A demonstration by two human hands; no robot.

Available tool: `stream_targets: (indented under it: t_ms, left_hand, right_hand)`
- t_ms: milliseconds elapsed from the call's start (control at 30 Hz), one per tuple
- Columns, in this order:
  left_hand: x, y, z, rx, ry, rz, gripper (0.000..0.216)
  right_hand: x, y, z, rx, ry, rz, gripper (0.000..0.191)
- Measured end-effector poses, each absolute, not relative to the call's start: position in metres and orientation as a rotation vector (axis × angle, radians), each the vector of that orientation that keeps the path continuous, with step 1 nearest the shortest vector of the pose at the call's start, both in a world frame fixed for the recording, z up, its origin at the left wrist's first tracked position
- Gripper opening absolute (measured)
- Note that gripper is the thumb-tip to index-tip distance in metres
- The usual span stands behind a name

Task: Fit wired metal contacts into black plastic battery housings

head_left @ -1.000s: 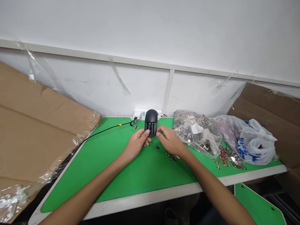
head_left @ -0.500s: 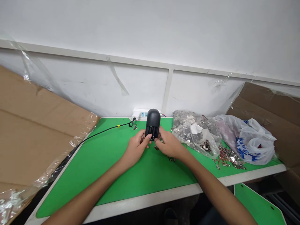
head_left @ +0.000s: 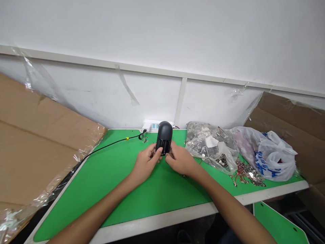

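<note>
Currently both hands grasping same black rounded device, rounded end up, held over green tabletop in front of white power strip. Left hand clasps lower left side, thumb on slotted recess at lower end. Right hand pinches lower right corner, thumb near bottom edge; any small part inside grip: cannot tell. Black cable with yellow tag left of device. Right side: clear bag of metal pieces, loose metal parts with red wires, white plastic bag.
</note>
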State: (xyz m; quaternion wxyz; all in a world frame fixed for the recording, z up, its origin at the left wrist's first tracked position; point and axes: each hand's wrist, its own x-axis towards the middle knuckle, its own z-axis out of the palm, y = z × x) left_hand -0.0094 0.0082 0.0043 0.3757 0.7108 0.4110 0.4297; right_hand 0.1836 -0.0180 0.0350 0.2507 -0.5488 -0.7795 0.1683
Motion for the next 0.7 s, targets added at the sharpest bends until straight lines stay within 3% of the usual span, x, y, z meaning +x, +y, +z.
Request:
stream_targets:
  t_ms: [700]
  left_hand:
    - [-0.0104, 0.0052, 0.0043, 1.887, 1.248, 1.145, 0.041]
  right_hand:
    - [0.1758, -0.0136, 0.0387, -1.489, -2.120, 0.783, 0.022]
